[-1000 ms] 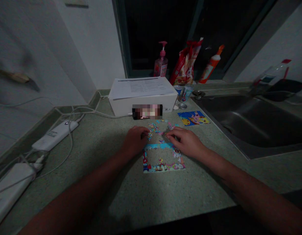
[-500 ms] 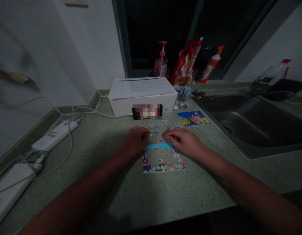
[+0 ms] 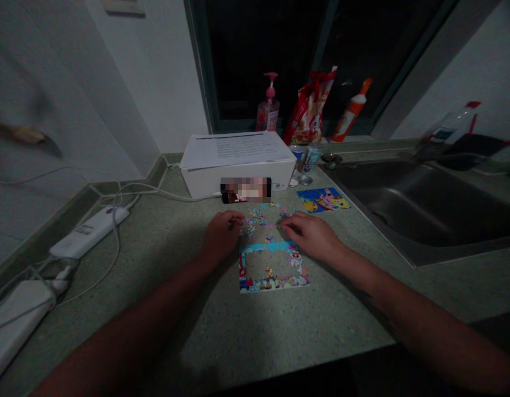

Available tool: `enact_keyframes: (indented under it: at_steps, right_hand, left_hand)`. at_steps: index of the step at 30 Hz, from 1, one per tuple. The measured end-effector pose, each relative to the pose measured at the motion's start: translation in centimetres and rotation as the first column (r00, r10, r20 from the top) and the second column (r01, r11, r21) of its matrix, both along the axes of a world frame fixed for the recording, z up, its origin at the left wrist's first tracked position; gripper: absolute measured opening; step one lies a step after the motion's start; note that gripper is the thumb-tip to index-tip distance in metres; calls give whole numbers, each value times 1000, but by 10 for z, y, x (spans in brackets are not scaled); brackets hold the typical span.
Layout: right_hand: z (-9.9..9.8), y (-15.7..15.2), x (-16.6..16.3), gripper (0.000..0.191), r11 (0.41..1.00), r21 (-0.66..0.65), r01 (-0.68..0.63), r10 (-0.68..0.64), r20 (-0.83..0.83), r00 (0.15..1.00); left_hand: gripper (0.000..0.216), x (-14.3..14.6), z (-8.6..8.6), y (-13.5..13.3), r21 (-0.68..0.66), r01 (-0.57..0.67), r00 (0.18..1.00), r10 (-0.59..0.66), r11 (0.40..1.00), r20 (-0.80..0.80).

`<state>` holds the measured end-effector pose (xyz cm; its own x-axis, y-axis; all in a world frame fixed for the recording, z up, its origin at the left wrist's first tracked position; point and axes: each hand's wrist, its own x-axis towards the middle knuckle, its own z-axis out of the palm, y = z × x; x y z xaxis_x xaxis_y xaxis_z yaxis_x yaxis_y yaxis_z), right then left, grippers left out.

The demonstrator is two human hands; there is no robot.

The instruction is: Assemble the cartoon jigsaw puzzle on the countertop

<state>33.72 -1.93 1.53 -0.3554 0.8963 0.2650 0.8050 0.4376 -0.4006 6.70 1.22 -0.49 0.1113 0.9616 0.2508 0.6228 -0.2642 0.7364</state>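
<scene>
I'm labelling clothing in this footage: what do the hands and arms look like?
The left hand and right hand are gloveless, with no watch or bracelet showing. Left forearm and right forearm show no sleeve. Too dim to tell about rings.

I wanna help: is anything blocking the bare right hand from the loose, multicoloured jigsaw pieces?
Nothing visible stands between the bare right hand and the loose multicoloured jigsaw pieces; its fingertips are close beside them.

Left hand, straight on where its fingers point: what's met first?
Probably the loose puzzle pieces, just right of the left hand; its height above the counter is hard to judge.
</scene>
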Motion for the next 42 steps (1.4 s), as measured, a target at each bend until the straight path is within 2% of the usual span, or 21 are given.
enact_keyframes:
  at_steps: [6,16,42]
  right_hand:
    - [0,3,4,21,996,40,78,-78,9,997]
    - [-7,7,6,19,994,96,-49,54,-45,998]
    - [-15,14,8,20,981,173,-92,88,32,996]
  left_hand:
    - [29,0,2,-1,-4,-13,1000,13,1000,15]
    - [26,-1,2,0,-3,-8,1000,8,1000,10]
    - [28,0,0,0,1,-3,1000,3,1000,1]
